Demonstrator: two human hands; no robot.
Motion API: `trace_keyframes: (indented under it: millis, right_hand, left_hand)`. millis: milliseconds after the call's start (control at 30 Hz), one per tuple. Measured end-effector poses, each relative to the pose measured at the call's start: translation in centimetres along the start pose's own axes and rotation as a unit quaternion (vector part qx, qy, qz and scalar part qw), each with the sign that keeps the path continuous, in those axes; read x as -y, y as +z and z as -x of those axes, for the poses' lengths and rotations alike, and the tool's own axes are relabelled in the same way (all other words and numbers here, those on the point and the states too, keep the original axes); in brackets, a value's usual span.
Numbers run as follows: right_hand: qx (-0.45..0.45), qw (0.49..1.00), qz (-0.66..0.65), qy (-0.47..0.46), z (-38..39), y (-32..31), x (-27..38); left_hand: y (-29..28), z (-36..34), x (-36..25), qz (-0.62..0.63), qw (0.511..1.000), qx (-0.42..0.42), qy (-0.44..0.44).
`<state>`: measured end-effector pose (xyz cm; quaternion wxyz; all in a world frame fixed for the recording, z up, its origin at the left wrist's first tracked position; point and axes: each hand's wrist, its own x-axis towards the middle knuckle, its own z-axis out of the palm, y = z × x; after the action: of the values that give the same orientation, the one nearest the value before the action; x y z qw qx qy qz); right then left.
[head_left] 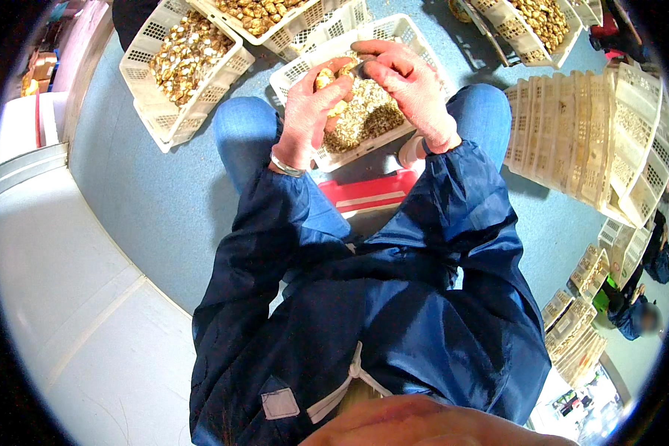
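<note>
Golden-brown knobbly clump [324,77] cupped in left hand [310,102]; right hand [409,80] bunched, can't tell on what. Loose grip, possible spill past white perforated plastic crate [364,151].

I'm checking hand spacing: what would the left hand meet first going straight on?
Probably the right hand; its fingers lie just beyond the left hand, though depth between them is unclear.

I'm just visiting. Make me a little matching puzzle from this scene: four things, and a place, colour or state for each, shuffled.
Things:
1. Left hand
2. Large crate stack
3. Jeans
4. Jacket

Descriptions:
A. Beyond the right knee, toward the picture's right
B. Dark blue
C. Holding golden-brown lumps
D. Lighter blue

Pairs: 1-C, 2-A, 3-D, 4-B
</note>
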<state>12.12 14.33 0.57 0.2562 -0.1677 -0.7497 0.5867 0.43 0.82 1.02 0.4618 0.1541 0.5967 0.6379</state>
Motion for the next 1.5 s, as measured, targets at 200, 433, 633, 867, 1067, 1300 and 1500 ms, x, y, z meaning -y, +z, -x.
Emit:
trace_keyframes:
  millis: [200,433,633,867,1067,1300,1500]
  right_hand:
    - [-0.032,0.999,0.035,0.021,-0.3,-0.8,0.5]
    - [-0.039,0.998,-0.001,0.049,-0.3,-0.8,0.2]
    - [-0.013,1.000,0.019,0.008,-0.1,0.0,-0.2]
    - [0.006,0.995,0.098,-0.030,-0.1,0.4,-0.4]
    - [-0.008,0.999,0.048,-0.006,-0.2,0.1,-0.2]
    - [-0.044,0.998,0.002,0.043,-0.5,-0.7,0.1]
    - [-0.049,0.997,0.048,0.018,-0.5,-0.9,0.3]
  left_hand:
    - [-0.2,-0.1,0.2,-0.038,0.999,-0.018,0.012]
    - [0.0,-0.5,1.0,-0.055,0.996,-0.033,0.066]
    - [0.4,-0.6,1.1,-0.195,0.960,-0.076,0.188]
    - [-0.2,-1.1,1.5,-0.291,0.914,-0.099,0.265]
    - [0.0,-0.8,1.1,-0.329,0.892,-0.109,0.291]
    - [0.0,-0.6,1.1,-0.228,0.946,-0.091,0.210]
    - [0.1,-0.3,0.1,-0.082,0.995,-0.046,0.038]
